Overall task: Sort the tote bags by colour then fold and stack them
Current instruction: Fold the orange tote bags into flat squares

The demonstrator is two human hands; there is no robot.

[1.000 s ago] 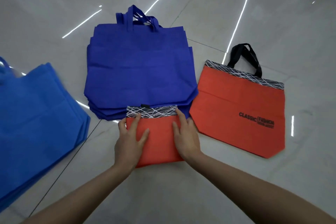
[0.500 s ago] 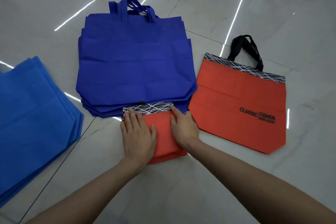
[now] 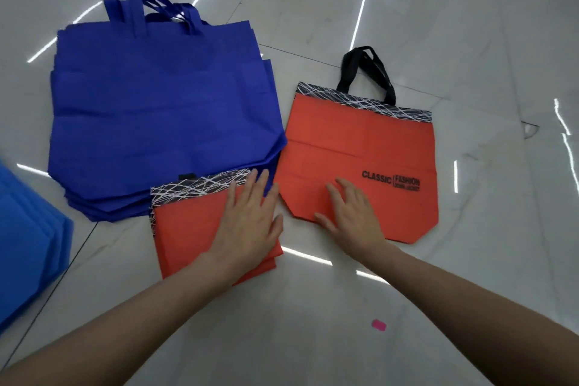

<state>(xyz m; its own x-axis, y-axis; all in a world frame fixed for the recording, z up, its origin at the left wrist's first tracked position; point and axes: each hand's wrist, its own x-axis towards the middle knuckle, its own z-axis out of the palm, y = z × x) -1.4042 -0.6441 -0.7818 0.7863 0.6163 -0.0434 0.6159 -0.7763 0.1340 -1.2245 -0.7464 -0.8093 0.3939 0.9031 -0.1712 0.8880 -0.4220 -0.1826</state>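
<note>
Left grip [image 3: 247, 222] lies flat on folded bag [image 3: 194, 229]; right grip [image 3: 354, 216] lies flat on unfolded bag [image 3: 360, 135] beside it; seemingly light, limp; pinch corners.

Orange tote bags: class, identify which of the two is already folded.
The folded orange bag beneath the left hand, its patterned edge over the dark blue stack. The other orange bag lies full-size, black handles out, CLASSIC lettering showing.
</note>
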